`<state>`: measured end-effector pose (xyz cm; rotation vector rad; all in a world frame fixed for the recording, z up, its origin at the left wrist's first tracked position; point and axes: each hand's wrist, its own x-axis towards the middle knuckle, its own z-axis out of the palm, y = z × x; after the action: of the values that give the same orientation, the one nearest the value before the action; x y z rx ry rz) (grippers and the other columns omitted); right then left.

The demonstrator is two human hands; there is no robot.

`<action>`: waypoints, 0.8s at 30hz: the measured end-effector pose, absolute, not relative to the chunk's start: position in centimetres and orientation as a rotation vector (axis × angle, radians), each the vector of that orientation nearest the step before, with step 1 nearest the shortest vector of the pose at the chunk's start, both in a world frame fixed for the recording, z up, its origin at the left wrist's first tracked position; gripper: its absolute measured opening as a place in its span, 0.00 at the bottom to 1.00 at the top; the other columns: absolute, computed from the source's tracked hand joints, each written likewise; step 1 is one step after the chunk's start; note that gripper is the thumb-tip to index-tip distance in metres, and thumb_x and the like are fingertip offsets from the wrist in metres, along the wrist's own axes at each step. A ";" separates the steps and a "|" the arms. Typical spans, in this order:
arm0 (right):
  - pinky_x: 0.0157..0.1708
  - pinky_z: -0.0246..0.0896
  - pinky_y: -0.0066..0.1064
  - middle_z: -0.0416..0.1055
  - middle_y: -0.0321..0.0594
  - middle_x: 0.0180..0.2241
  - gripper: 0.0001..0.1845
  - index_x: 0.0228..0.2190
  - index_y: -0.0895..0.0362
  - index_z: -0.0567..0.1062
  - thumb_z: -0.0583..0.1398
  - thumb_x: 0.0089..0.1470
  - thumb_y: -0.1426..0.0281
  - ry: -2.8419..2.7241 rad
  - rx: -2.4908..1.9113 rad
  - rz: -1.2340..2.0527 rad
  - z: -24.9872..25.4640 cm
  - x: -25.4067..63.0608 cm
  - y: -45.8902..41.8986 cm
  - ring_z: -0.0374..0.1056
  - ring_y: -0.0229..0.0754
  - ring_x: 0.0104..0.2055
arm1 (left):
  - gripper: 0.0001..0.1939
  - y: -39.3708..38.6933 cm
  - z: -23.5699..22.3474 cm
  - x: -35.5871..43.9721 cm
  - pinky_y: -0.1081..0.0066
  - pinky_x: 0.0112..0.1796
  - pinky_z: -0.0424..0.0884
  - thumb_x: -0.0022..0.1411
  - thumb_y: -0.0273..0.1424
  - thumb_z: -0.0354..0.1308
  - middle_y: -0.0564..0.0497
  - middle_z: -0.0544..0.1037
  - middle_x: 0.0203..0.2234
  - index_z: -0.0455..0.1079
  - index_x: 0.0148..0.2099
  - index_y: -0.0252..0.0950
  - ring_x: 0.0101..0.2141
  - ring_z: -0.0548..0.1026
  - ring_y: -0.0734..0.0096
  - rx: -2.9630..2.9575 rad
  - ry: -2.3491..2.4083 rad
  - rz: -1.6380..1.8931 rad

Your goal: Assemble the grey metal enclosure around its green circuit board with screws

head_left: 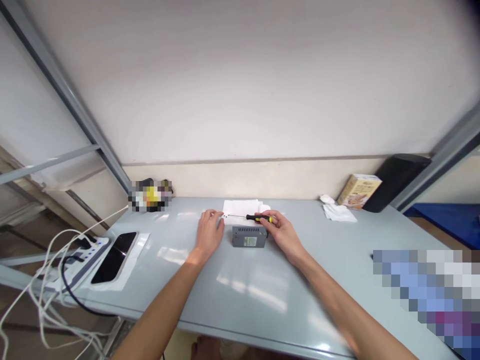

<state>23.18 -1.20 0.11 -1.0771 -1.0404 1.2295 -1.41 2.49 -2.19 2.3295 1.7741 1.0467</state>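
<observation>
Screwdriver [258, 218] is held well in from the front edge of the table [232, 310], behind the grey box [249, 237], pinched by the right hand [281, 231], its long axis crosswise, tip pointed left. Whether anything is pinched by the bent left-hand fingers [210, 216] cannot be told.

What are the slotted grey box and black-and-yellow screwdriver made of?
The box: probably matte painted metal, from its even surface and crisp slots; plastic possible. The screwdriver: smooth plastic or rubber handle, by its two-colour grip; thin, straight shaft, likely metal.
</observation>
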 end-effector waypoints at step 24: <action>0.50 0.68 0.38 0.81 0.39 0.49 0.24 0.41 0.49 0.76 0.73 0.46 0.51 -0.904 -1.057 1.316 -0.1 23.8 -1.1 0.78 0.50 0.50 | 0.10 2.8 -2.5 -1.7 0.57 0.52 0.71 0.73 0.34 0.56 0.44 0.73 0.45 0.79 0.46 0.41 0.47 0.72 0.57 2.368 1.649 1.063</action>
<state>23.75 -1.12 -0.15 -1.0569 -0.9040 1.3162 -1.70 2.75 -2.52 2.3685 1.6489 1.0632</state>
